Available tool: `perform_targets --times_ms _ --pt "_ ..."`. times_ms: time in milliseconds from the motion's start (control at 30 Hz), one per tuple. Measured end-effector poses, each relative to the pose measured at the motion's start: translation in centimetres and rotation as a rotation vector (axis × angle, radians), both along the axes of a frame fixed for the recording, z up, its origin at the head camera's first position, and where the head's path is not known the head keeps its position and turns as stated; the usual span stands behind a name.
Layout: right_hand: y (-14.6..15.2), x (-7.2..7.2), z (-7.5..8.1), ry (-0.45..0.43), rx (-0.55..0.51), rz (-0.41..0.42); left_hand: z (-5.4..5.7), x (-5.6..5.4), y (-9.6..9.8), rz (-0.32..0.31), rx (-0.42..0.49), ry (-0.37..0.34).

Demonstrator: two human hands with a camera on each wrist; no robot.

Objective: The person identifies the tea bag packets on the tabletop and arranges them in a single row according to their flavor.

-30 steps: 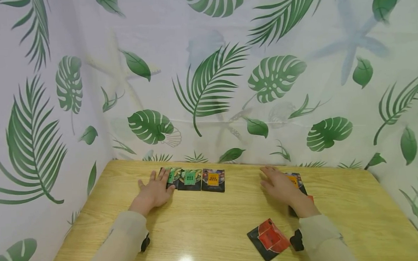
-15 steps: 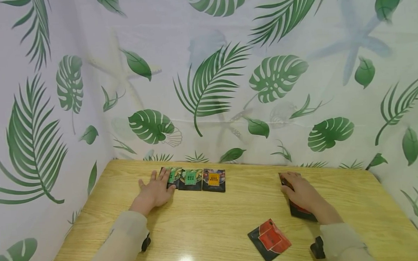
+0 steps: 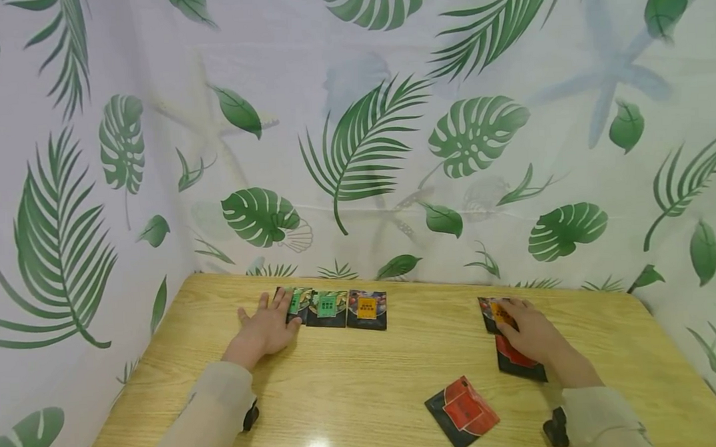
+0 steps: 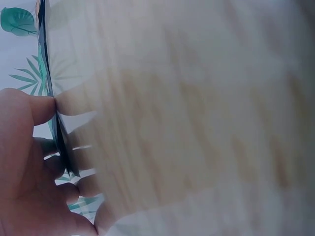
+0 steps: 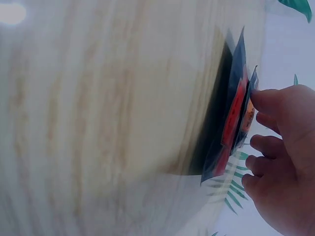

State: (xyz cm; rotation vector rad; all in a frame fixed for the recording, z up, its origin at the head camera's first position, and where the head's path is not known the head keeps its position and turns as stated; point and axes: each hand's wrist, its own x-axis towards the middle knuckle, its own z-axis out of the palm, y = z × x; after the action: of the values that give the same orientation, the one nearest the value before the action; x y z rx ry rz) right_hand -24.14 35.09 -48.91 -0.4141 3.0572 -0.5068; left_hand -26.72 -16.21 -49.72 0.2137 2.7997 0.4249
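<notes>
My left hand (image 3: 265,327) lies spread on the table, its fingertips and thumb resting on the leftmost green-labelled packet (image 3: 298,305). A second green-labelled packet (image 3: 326,309) and an orange-labelled packet (image 3: 368,310) continue that row to the right. At the back right, my right hand (image 3: 533,336) bends over another orange-labelled packet (image 3: 488,314), thumb and fingers at its surface and covering its right part. In the right wrist view the thumb touches this packet's (image 5: 248,115) edge. A red-labelled packet (image 5: 231,123) lies partly under it, towards me.
One more red-labelled packet (image 3: 462,413) lies turned at an angle on the near right of the wooden table (image 3: 353,390). A leaf-patterned cloth (image 3: 391,149) hangs behind the table and along its left and right sides.
My right hand has moved right, from beyond the left edge of the back orange-labelled packet onto it, then slightly further right, showing its label again. The left hand stays put.
</notes>
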Motion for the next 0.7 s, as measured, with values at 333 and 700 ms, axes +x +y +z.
perform_targets --times_ms 333,700 --pt "-0.05 -0.07 -0.48 -0.043 -0.002 -0.015 -0.24 -0.21 -0.12 0.000 0.001 -0.001" --pt "-0.49 -0.28 -0.58 -0.064 0.008 -0.032 -0.22 -0.26 -0.10 0.002 -0.006 -0.005"
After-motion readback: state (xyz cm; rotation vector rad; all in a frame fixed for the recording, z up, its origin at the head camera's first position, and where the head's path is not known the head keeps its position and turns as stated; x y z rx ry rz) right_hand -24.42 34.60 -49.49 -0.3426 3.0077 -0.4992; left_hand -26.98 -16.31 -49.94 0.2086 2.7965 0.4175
